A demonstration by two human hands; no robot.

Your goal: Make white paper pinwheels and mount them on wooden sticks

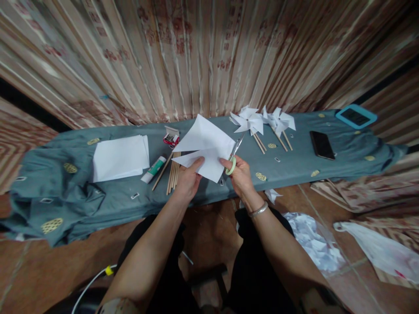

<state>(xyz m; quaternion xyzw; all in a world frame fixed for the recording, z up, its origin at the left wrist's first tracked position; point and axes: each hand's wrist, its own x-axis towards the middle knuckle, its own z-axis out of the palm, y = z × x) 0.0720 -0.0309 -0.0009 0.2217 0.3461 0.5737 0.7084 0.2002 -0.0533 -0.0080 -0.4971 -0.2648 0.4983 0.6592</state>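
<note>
A white sheet of paper [206, 135] with a slit cut in from its left side is held up over the cloth-covered bench. My left hand [190, 176] pinches its lower edge, thumb on top. On the other side, my right hand [239, 172] has the scissors [233, 161] with pale green handles around its fingers, blades pointing up and away. That hand's thumb also presses the paper's right edge. Under the sheet's left part lie several wooden sticks [173, 176], partly hidden. A glue stick [153, 169] and a small open red box [171, 137] are beside them.
White paper sheets [121, 158] are stacked at the left. Paper pinwheels [248, 120] on sticks lie back right, with a dark phone [322, 145] and a blue-framed device [356, 116] farther right. Paper pieces in a clear bag [312, 244] and a white plastic bag [379, 250] rest on the floor.
</note>
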